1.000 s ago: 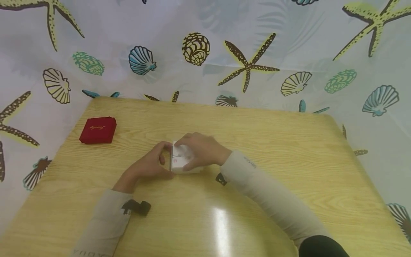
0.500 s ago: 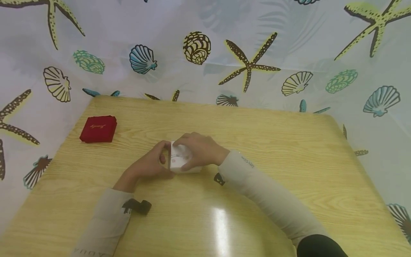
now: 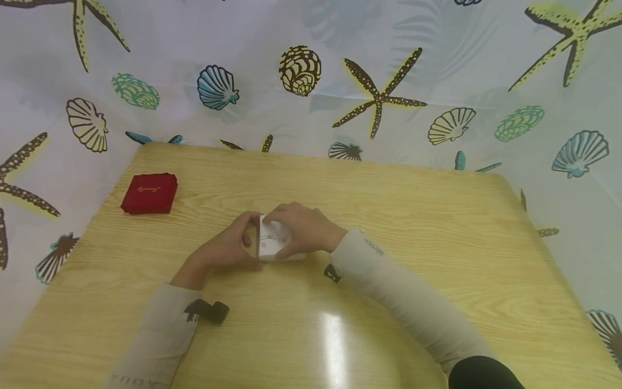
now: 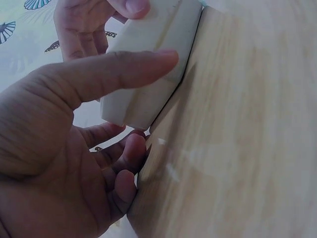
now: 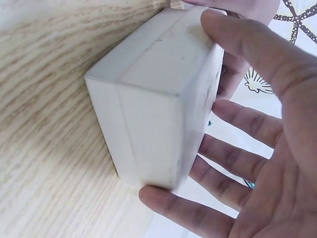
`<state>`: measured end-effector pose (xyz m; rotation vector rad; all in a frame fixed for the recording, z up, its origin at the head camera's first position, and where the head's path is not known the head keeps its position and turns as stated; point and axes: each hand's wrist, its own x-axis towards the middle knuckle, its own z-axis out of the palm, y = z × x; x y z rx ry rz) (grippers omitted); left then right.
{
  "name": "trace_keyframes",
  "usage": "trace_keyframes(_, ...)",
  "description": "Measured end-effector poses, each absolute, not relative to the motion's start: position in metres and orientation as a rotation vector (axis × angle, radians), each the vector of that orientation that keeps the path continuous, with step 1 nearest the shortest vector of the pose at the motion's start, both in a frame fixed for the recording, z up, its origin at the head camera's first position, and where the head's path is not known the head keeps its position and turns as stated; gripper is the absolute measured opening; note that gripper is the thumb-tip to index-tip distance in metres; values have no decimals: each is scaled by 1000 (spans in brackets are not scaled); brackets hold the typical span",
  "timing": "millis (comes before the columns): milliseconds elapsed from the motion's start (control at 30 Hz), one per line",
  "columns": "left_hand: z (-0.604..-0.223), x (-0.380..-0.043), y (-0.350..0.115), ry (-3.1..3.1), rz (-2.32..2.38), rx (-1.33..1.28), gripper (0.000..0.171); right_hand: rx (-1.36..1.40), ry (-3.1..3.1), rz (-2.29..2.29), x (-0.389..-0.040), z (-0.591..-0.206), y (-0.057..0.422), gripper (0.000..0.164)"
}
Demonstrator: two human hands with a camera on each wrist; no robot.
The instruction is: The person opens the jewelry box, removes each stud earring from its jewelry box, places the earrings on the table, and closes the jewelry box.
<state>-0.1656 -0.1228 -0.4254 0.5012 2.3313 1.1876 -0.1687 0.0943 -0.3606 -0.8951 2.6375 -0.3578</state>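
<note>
A white box (image 3: 270, 232) lies on the wooden table, with a thin line drawing and a small red mark on its top. A seam runs around its sides in the right wrist view. My left hand (image 3: 228, 246) holds its left end, the thumb along the near side and fingertips at the far corner. From above, my right hand (image 3: 308, 229) grips the box with its thumb at the near top edge and fingers spread over the top and right end. In the left wrist view the left thumb (image 4: 124, 74) crosses the box's seam. The inside is hidden.
A red box (image 3: 149, 193) with gold lettering sits at the table's far left. The wood-grain table (image 3: 413, 216) reaches a white cloth (image 3: 262, 32) printed with shells and starfish behind and beside it. Dark wrist mounts hang at both sleeves.
Both hands stay nearly where they were on the white box. A thin dark line along the box's left edge, seen a second ago, no longer shows. The head view has shifted slightly.
</note>
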Motion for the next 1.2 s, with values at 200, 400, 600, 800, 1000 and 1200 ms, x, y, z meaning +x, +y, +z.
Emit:
trace_keyframes(200,-425,-166,-123,2337,1174,518,107,-887,2621,-358,-169,-362,94,72)
trace_keyframes(400,-424,-166,-123,2335,1170,506,106,-884,2624,-351,-170,-364,94,72)
trace_keyframes(600,-424,-165,-124,2344,1168,505,104,-876,2631,-327,-170,-366,93,72)
trace_keyframes(800,-426,-166,-123,2346,1177,513,102,-884,2623,-346,-172,-369,96,75)
trace_keyframes(1000,-428,-168,-121,2349,1150,481,103,-805,2592,-389,-177,-375,114,89)
trace_keyframes(1200,-430,-168,-121,2361,1135,453,107,-760,2533,-470,-177,-374,128,95)
